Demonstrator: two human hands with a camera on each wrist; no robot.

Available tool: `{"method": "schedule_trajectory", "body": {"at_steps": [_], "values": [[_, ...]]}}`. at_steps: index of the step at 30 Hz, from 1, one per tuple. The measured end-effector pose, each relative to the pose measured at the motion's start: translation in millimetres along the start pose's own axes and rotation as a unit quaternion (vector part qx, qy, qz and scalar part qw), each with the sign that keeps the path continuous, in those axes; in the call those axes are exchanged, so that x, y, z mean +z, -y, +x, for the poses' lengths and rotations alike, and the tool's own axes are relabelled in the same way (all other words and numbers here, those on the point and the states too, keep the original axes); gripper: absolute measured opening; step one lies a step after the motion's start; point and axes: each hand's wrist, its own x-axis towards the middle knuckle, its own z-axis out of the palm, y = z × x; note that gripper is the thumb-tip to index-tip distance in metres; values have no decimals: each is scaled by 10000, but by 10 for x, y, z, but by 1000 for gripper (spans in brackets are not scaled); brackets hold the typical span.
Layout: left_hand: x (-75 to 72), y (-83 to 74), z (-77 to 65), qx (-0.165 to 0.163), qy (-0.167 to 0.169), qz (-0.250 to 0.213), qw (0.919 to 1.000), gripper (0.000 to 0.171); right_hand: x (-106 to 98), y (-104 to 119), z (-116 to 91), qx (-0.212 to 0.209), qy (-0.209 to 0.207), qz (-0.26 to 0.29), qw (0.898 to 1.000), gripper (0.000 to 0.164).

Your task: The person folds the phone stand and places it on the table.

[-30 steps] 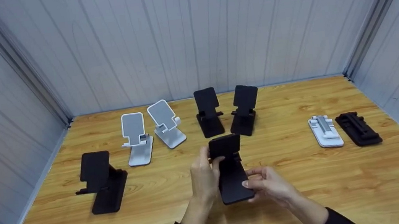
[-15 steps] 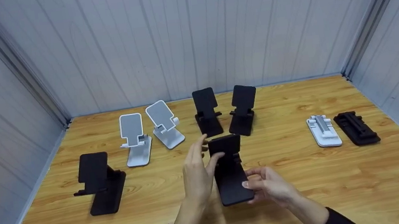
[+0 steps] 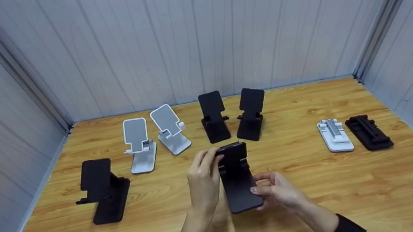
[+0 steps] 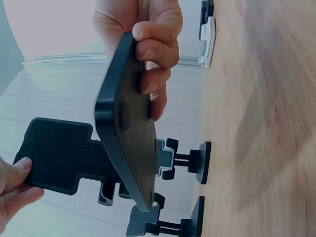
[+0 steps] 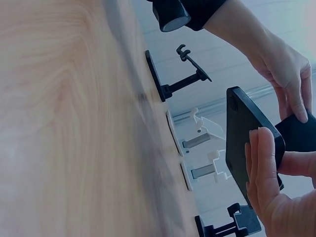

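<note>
Held up above the table is a black folding phone stand (image 3: 239, 193), its flat base toward me and its upper plate (image 4: 59, 153) unfolded at the far end. My left hand (image 3: 204, 182) pinches the edge of that plate at its left corner, thumb and fingertips on either side. On the base's right edge, my right hand (image 3: 280, 192) has its thumb on top and its fingers underneath. Those fingers show against the underside in the left wrist view, and the right hand (image 5: 276, 187) shows the same grip in the right wrist view.
An opened black stand (image 3: 110, 200) is at the left. Behind are white stands (image 3: 143, 158) (image 3: 175, 142) and black stands (image 3: 217, 128) (image 3: 251, 126), all opened. At the right lie a folded white stand (image 3: 340, 144) and a folded black stand (image 3: 370, 136). Panelled walls (image 3: 196, 37) enclose the table.
My left hand loosened from the upper plate's side, its thumb spreading, then took the plate's upper left edge in a pinch. The plate has tilted slightly. My right hand kept its grip.
</note>
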Motion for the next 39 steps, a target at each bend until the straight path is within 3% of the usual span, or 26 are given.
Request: {"method": "schedule_trajectory", "body": {"at_steps": [6, 10, 11, 13, 16, 29, 39], "values": [[9, 4, -29, 464, -374, -196, 9980, 26, -13, -10, 3, -11, -154, -116, 9998, 38], [16, 4, -43, 674, -561, -365, 9955, 6, -27, 0, 2, -133, -233, -207, 9994, 40], [20, 3, -45, 727, -598, -375, 9949, 9, -31, 5, 1, -157, -256, -217, 9993, 41], [30, -4, -47, 823, -632, -411, 9937, 22, -39, 18, -2, -173, -309, -227, 9991, 42], [44, -25, -43, 960, -655, -417, 9924, 28, -54, 39, -7, -188, -400, -237, 9987, 44], [103, -85, -41, 1539, -893, -405, 9832, 23, -95, 109, -47, -407, -677, -227, 9966, 38], [156, -83, -102, 1772, -874, -451, 9793, 22, -134, 159, -43, -506, -519, 64, 9974, 29]]}}
